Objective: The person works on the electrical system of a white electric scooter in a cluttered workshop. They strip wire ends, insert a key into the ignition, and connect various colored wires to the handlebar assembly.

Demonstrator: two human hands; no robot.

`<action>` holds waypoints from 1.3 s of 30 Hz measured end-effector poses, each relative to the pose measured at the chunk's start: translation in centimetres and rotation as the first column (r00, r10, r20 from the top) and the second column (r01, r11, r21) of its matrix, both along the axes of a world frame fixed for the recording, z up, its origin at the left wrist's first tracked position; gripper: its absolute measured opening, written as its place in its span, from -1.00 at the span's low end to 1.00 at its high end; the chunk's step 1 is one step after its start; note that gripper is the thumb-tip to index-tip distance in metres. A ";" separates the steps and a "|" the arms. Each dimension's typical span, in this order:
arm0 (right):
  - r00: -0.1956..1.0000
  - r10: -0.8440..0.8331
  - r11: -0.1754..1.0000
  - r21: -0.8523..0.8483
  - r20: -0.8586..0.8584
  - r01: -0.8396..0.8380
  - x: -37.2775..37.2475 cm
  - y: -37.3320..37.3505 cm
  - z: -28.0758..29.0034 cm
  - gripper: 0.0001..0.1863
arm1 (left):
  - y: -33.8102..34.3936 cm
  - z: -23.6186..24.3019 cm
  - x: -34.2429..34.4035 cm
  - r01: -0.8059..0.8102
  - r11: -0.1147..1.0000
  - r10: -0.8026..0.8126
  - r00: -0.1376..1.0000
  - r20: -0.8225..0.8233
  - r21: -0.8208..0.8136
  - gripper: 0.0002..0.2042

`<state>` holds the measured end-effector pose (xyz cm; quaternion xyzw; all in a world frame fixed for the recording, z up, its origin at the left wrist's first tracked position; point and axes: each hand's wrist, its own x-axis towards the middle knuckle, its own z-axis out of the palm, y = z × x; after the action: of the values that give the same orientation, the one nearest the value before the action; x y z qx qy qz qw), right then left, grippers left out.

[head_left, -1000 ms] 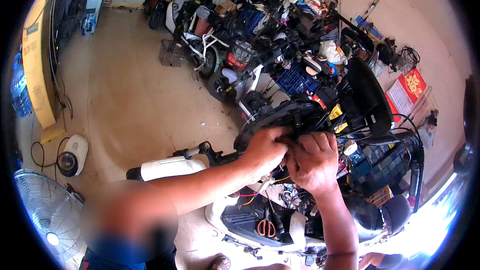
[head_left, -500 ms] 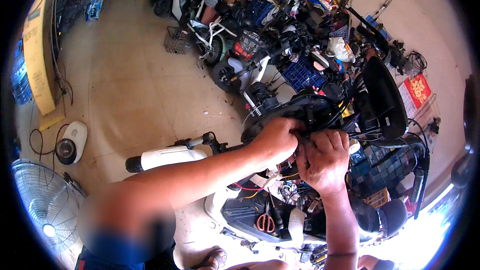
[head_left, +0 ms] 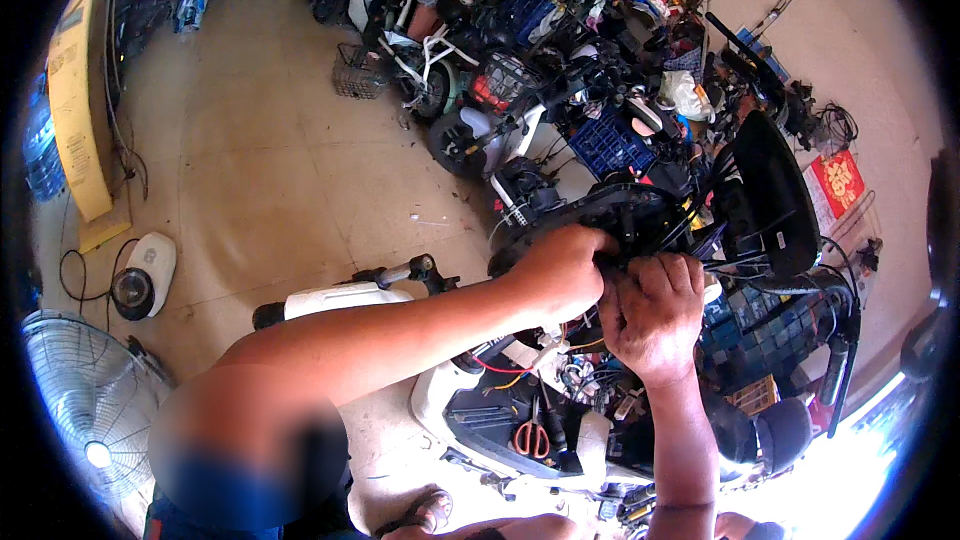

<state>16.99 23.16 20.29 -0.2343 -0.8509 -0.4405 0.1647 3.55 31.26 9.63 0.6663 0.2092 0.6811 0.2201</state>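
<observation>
I have my left hand (head_left: 560, 265) and right hand (head_left: 652, 315) curled close together at the near side of the scooter's black front housing (head_left: 625, 204), apparently so each steadies the other's work, though I cannot tell what they grip.

One pair of orange-handled scissors (head_left: 531, 439); above them, two hands (head_left: 655, 315); left of them, one wire-guarded fan (head_left: 92, 415) and one sandaled foot (head_left: 432, 512); well above right, one red sheet (head_left: 838, 183).
</observation>
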 end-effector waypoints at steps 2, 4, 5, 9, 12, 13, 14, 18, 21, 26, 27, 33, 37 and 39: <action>1.000 -0.007 1.000 0.000 -0.008 0.007 0.3 0.1 -0.2 -0.84 | -1.2 1.4 -0.7 0.128 0.977 -0.127 0.992 0.019 -0.171 -0.65; 1.000 -0.015 1.000 -0.005 -0.017 0.014 0.6 0.0 -0.3 -0.84 | -3.4 4.0 -2.2 0.362 0.761 -0.359 0.926 0.115 -0.538 -0.67; 1.000 -0.012 1.000 -0.003 -0.017 0.012 0.7 0.0 -0.3 -0.84 | -3.7 4.7 -2.5 0.382 0.724 -0.362 0.919 0.155 -0.575 -0.68; 1.000 0.001 1.000 -0.007 -0.025 -0.002 0.6 0.0 -0.3 -0.83 | -3.1 5.2 -2.9 0.366 0.709 -0.371 0.920 0.122 -0.603 -0.68; 1.000 -0.008 1.000 -0.013 -0.027 0.007 0.5 -0.2 -0.3 -0.82 | -3.4 5.0 -2.8 0.318 0.748 -0.343 0.937 0.071 -0.582 -0.70; 1.000 -0.011 1.000 -0.014 -0.025 0.011 0.4 -0.2 -0.3 -0.82 | -3.2 4.6 -2.6 0.201 0.835 -0.258 0.965 -0.042 -0.512 -0.73; 1.000 -0.015 1.000 -0.013 -0.023 0.015 0.4 -0.2 -0.3 -0.82 | -2.8 4.1 -2.4 0.083 0.903 -0.158 0.977 -0.146 -0.422 -0.75; 1.000 0.000 1.000 0.011 -0.025 0.000 0.6 0.2 -0.4 -0.83 | -3.0 3.1 -1.7 -0.181 0.956 0.092 0.933 -0.349 -0.230 -0.76; 1.000 -0.008 1.000 0.007 -0.028 0.008 0.7 0.1 -0.4 -0.81 | -2.3 3.3 -1.6 -0.195 0.951 0.095 0.923 -0.373 -0.240 -0.80; 0.999 -0.019 1.000 -0.007 -0.030 0.019 0.8 -0.1 -0.4 -0.80 | -1.8 3.2 -0.8 -0.260 0.945 0.188 0.928 -0.321 -0.198 -0.83; 0.999 -0.020 1.000 -0.004 -0.036 0.020 0.7 -0.1 -0.3 -0.79 | -1.6 2.9 -0.7 -0.255 0.951 0.195 0.935 -0.297 -0.175 -0.83; 1.000 0.012 1.000 0.024 -0.022 -0.012 1.0 0.1 -0.6 -0.82 | -3.2 3.4 -1.9 -0.262 0.942 0.178 0.920 -0.348 -0.211 -0.80; 0.999 0.039 0.999 0.037 -0.035 -0.038 0.7 0.1 -0.4 -0.83 | -3.3 2.8 -2.1 -0.308 0.943 0.243 0.897 -0.370 -0.128 -0.78; 0.999 0.022 1.000 0.018 -0.026 -0.021 0.7 0.2 -0.4 -0.84 | -3.5 3.3 -2.2 -0.342 0.928 0.257 0.875 -0.411 -0.148 -0.77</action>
<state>17.65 23.38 19.88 -0.2294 -0.8471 -0.4431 0.1828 1.36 27.74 12.94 0.7179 0.4222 0.5363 0.1372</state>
